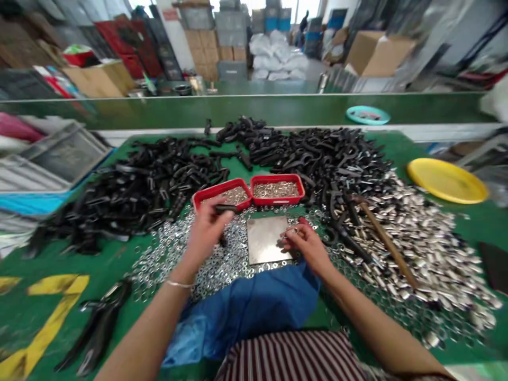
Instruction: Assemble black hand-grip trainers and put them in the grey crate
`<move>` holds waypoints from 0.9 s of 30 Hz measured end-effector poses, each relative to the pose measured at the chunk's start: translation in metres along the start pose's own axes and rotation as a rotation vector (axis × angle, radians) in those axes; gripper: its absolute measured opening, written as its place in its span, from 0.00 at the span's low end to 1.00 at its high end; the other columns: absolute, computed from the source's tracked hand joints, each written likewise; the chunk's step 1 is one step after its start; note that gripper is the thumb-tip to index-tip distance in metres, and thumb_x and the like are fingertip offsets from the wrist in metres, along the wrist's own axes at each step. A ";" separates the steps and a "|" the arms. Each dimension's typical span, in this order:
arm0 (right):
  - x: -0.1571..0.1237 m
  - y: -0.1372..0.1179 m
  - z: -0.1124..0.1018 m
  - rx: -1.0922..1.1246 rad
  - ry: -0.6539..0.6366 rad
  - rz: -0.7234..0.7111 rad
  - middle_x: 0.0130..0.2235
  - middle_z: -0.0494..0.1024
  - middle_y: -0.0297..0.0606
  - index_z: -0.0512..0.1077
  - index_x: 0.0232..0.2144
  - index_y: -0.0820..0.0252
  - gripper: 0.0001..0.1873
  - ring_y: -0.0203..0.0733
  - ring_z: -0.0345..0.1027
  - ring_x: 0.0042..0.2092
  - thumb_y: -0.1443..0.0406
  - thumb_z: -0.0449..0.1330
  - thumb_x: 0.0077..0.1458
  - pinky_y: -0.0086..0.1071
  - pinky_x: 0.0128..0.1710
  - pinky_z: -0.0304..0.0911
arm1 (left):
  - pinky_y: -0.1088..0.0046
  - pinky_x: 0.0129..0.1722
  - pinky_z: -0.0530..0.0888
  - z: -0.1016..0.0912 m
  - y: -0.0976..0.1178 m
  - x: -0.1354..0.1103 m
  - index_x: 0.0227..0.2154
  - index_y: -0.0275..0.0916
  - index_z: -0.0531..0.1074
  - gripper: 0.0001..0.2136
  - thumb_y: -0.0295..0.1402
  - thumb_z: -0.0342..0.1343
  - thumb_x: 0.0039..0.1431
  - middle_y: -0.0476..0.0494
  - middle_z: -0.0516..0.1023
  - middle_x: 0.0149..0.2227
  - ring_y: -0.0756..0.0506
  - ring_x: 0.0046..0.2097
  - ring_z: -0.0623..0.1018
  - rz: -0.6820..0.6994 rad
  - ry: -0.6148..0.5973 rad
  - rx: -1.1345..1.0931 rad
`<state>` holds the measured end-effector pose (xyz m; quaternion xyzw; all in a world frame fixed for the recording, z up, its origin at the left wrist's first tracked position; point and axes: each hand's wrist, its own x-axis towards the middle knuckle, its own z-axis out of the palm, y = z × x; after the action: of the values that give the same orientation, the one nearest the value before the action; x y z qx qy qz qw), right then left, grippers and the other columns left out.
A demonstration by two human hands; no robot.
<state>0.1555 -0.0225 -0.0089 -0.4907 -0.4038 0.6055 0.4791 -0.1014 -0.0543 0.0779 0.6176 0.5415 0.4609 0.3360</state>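
Note:
My left hand (204, 230) is closed around a black plastic part (225, 208), raised above the pile of small metal washers (159, 262) and close to the left red tray (202, 197). My fingers hide most of this part. Over the right edge of a square metal plate (260, 246), my right hand (309, 246) pinches a small metal ring (294, 230). Another red tray (299, 194) stands beside the first; both contain many tiny metal pieces. A blue cloth (257, 301) covers my lap below the plate.
Black parts are heaped at left (130, 196) and right (317, 153). A hammer with a wooden handle (391, 246) lies on silvery metal cylinders (444, 248). Black-handled pliers (101, 323) rest at front left. A yellow plate (448, 182) sits at right, grey crates (67, 153) at left.

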 end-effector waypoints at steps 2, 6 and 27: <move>-0.002 -0.001 0.005 0.017 0.009 0.022 0.36 0.81 0.39 0.69 0.39 0.59 0.21 0.40 0.78 0.34 0.53 0.70 0.51 0.35 0.35 0.75 | 0.64 0.48 0.75 0.036 -0.029 0.015 0.55 0.40 0.68 0.18 0.38 0.57 0.65 0.41 0.76 0.47 0.45 0.45 0.77 -0.085 -0.138 -0.042; -0.011 -0.006 0.012 0.030 0.042 0.030 0.35 0.81 0.37 0.70 0.40 0.58 0.22 0.39 0.77 0.33 0.52 0.70 0.50 0.35 0.38 0.75 | 0.65 0.46 0.74 0.091 -0.058 0.012 0.54 0.40 0.67 0.17 0.39 0.55 0.65 0.41 0.75 0.46 0.45 0.44 0.76 -0.160 -0.228 -0.123; -0.021 0.003 0.007 0.062 -0.069 -0.017 0.39 0.75 0.34 0.73 0.38 0.56 0.15 0.37 0.68 0.36 0.53 0.66 0.56 0.31 0.38 0.65 | 0.78 0.23 0.63 0.130 -0.037 -0.028 0.46 0.39 0.61 0.23 0.46 0.64 0.58 0.53 0.72 0.28 0.56 0.22 0.66 -0.477 -0.446 -0.956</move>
<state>0.1489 -0.0434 -0.0060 -0.4509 -0.4053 0.6301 0.4852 0.0069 -0.0634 -0.0065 0.3405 0.3135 0.4244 0.7782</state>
